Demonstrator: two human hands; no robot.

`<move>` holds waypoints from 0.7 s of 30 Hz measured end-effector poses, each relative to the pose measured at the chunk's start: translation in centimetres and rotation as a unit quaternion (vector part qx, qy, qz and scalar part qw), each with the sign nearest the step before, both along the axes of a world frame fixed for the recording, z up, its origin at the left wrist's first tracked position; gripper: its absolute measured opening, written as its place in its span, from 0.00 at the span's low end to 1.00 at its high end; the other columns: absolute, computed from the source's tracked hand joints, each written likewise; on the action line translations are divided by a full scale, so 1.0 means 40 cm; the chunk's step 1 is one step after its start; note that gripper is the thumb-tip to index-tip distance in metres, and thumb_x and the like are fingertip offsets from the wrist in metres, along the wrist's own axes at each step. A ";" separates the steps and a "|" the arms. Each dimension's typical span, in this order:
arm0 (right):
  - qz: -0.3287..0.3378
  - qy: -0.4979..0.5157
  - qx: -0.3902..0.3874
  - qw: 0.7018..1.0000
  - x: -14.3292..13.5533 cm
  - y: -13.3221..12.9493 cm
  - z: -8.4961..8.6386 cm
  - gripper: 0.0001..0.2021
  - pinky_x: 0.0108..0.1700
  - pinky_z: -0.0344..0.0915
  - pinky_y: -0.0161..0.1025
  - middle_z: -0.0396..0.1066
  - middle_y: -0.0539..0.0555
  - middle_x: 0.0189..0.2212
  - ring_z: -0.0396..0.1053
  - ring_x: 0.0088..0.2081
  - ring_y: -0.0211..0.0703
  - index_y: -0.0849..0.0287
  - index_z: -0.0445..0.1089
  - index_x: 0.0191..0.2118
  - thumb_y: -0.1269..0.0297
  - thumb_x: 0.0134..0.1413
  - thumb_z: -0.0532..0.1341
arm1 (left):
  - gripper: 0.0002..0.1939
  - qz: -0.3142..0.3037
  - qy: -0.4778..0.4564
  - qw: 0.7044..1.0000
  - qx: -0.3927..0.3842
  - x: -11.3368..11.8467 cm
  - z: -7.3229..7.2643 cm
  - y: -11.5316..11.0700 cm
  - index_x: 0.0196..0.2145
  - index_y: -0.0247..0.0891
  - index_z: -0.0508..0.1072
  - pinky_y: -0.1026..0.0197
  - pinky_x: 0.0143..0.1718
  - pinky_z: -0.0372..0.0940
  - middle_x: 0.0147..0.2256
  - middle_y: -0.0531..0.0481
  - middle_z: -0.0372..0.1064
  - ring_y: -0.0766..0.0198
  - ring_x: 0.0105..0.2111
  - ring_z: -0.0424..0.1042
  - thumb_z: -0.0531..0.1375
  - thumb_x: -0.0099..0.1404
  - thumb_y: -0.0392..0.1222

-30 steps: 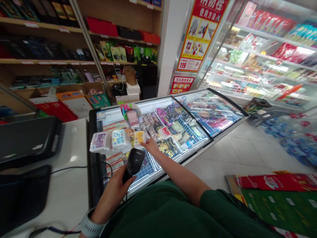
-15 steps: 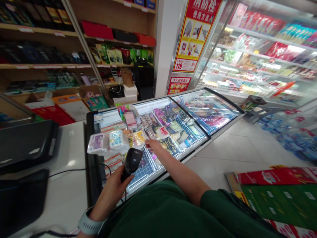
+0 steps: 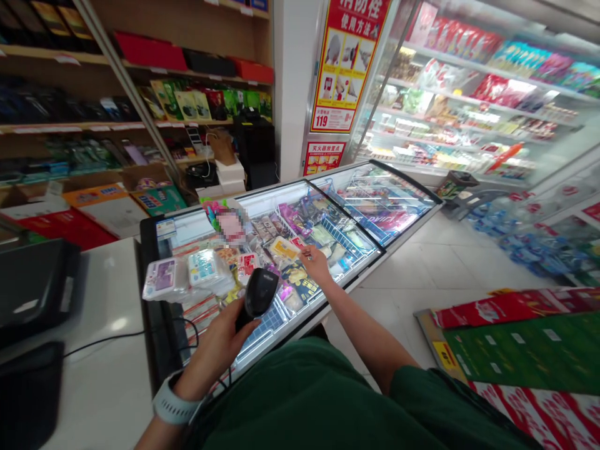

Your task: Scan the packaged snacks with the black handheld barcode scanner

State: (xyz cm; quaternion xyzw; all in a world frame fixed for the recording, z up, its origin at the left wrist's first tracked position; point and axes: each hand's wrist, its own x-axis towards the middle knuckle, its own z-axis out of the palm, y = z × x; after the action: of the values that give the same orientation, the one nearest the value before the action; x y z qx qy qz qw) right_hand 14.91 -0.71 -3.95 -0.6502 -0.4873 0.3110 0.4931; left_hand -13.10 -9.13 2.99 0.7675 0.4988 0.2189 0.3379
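Observation:
A black handheld barcode scanner (image 3: 260,292) is gripped in my left hand (image 3: 224,334), its head angled over the glass-topped freezer (image 3: 344,275). My right hand (image 3: 315,262) pinches the right edge of a clear plastic pack with a yellow label (image 3: 284,248). Part of a red label (image 3: 298,242) shows behind that pack, close to my fingertips. Left of it, over the glass, lies another red-labelled pack (image 3: 247,267). Farther left are a blue-labelled pack (image 3: 202,265) and a purple-labelled pack (image 3: 162,275), both in clear wrapping. A colourful, partly blurred-out bag (image 3: 229,224) sits behind them.
A white counter (image 3: 110,275) with black equipment (image 3: 35,281) adjoins the freezer at left. Scanner cable (image 3: 126,334) crosses between them. Stacked red and green cartons (image 3: 506,350) stand at lower right. Stocked shelves (image 3: 197,72) and a lit display fridge (image 3: 469,100) stand behind.
My right hand has carried the yellow-labelled pack rightward, over another red-labelled pack, uncovering a red-labelled one where it was. My left hand still holds the scanner. The view has shifted slightly right.

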 end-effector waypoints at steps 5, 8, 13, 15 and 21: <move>-0.007 -0.069 0.049 0.996 0.047 -0.033 0.050 0.08 0.48 0.64 0.42 0.72 0.52 0.34 0.70 0.39 0.43 0.57 0.67 0.37 0.61 0.50 0.59 | 0.18 -0.037 0.005 0.999 0.007 0.034 0.024 0.012 0.45 0.39 0.68 0.56 0.40 0.66 0.40 0.45 0.74 0.54 0.40 0.73 0.56 0.62 0.52; -0.010 -0.112 0.079 0.991 0.054 -0.042 0.054 0.08 0.46 0.65 0.41 0.72 0.52 0.34 0.70 0.37 0.42 0.58 0.66 0.37 0.62 0.52 0.58 | 0.18 -0.045 -0.003 0.999 0.007 0.045 0.033 0.014 0.46 0.39 0.67 0.56 0.41 0.66 0.41 0.45 0.73 0.54 0.40 0.73 0.56 0.62 0.51; -0.015 -0.122 0.093 0.988 0.048 -0.047 0.041 0.07 0.44 0.65 0.40 0.71 0.52 0.33 0.70 0.36 0.42 0.58 0.66 0.37 0.62 0.52 0.58 | 0.17 -0.051 -0.003 0.999 -0.004 0.049 0.040 0.011 0.45 0.38 0.67 0.56 0.40 0.65 0.39 0.45 0.73 0.55 0.39 0.72 0.56 0.62 0.51; -0.016 -0.122 0.090 0.988 0.043 -0.047 0.036 0.07 0.44 0.65 0.40 0.71 0.52 0.33 0.70 0.36 0.42 0.58 0.66 0.37 0.63 0.53 0.58 | 0.17 -0.054 -0.001 0.999 -0.007 0.049 0.040 0.009 0.45 0.38 0.67 0.56 0.40 0.65 0.39 0.46 0.72 0.55 0.38 0.72 0.56 0.63 0.51; -0.015 -0.122 0.086 0.989 0.032 -0.045 0.028 0.07 0.46 0.65 0.40 0.71 0.53 0.35 0.70 0.39 0.43 0.58 0.66 0.38 0.62 0.54 0.58 | 0.18 -0.050 -0.011 0.999 -0.008 0.052 0.039 0.008 0.46 0.39 0.67 0.54 0.41 0.65 0.41 0.44 0.72 0.53 0.40 0.72 0.57 0.62 0.51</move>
State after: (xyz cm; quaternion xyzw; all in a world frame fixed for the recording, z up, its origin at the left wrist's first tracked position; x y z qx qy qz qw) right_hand 16.20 -2.50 -2.84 -0.6456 -0.5588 0.1792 0.4886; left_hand -11.03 -8.81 4.55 0.7863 0.4580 0.2060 0.3599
